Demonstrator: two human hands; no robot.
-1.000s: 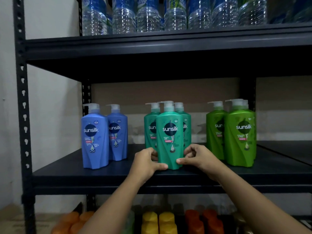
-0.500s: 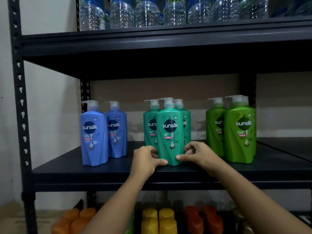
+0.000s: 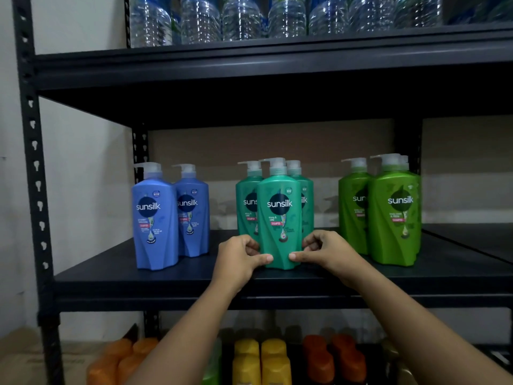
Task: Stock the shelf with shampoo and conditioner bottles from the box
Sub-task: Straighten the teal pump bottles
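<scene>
Both hands pinch teal shampoo bottle (image 3: pixel 279 218) low at base, left hand (image 3: pixel 238 259) and right hand (image 3: pixel 323 250) on opposite sides, likely squaring label forward at shelf (image 3: pixel 194 276) front edge.

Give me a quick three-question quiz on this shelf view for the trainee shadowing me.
1. True or false: both hands grip the front teal bottle near its base.
2. Multiple choice: which group stands furthest left on the middle shelf? A) blue bottles B) green bottles C) water bottles
3. Fill in: behind the front teal bottle stand ___ more teal bottles.

Key
1. True: the left hand and right hand pinch its lower sides.
2. A
3. two
</scene>
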